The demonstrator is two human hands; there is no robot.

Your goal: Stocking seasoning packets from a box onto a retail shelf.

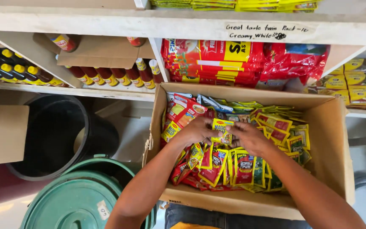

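Note:
An open cardboard box [331, 144] sits in front of me, filled with several small seasoning sachets in red, yellow and green [217, 163]. Both my hands are inside it, over the middle of the pile. My left hand [193, 131] and my right hand [248, 136] together pinch a small stack of yellow sachets [222, 129], held upright between the fingertips. More yellow and red sachets [282, 127] lie loose toward the box's right side.
Behind the box a white shelf [106, 91] carries sauce bottles [119, 76], dark yellow-capped bottles [13, 70] and red packets [217, 59]. Yellow packets [359, 82] stack at the right. A black bucket [51, 135] and a green lidded bin [75, 199] stand at the left.

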